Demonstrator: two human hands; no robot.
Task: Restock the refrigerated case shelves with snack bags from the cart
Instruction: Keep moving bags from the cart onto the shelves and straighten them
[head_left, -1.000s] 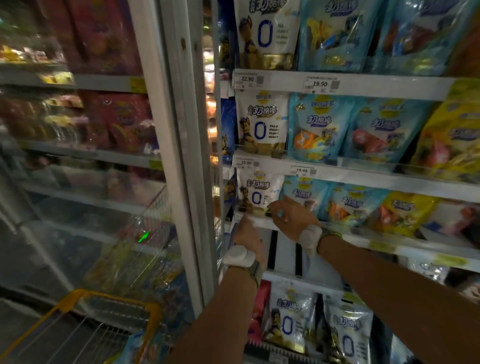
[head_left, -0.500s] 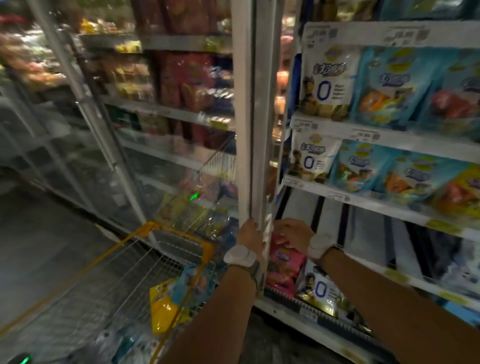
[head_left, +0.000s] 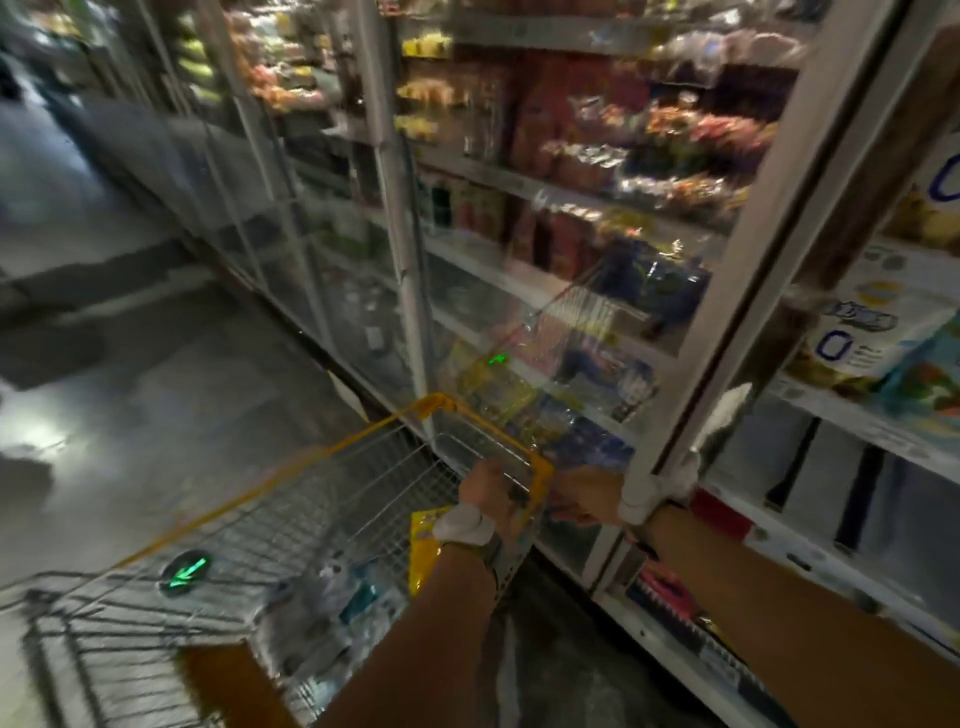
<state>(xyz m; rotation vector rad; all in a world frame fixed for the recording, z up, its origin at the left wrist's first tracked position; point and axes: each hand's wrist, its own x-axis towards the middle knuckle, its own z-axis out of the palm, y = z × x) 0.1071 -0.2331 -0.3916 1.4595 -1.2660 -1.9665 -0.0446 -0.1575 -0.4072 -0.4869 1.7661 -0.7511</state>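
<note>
The view is motion-blurred. A wire cart with a yellow rim (head_left: 441, 402) stands at lower left against the case. Inside it lie a yellow snack bag (head_left: 423, 545) and a bluish bag (head_left: 358, 597). My left hand (head_left: 488, 493) is at the cart's front rim beside its yellow corner. Just to its right, my right hand (head_left: 584, 493) sits low by the foot of the open door frame (head_left: 727, 312), fingers pointing toward the cart. Blur hides whether either hand grips anything. White and blue snack bags (head_left: 857, 338) stand on the case shelf at right.
Under those bags is a shelf bay with black dividers (head_left: 831, 467), and below it a pink bag (head_left: 660, 582) on the bottom shelf. Closed glass doors (head_left: 405, 234) with stocked shelves run back to the left. Grey aisle floor (head_left: 156, 389) lies left of the cart.
My head has swung left and down, from the shelves toward the cart. Both hands dropped from the shelf edge and door frame to the cart's front rim.
</note>
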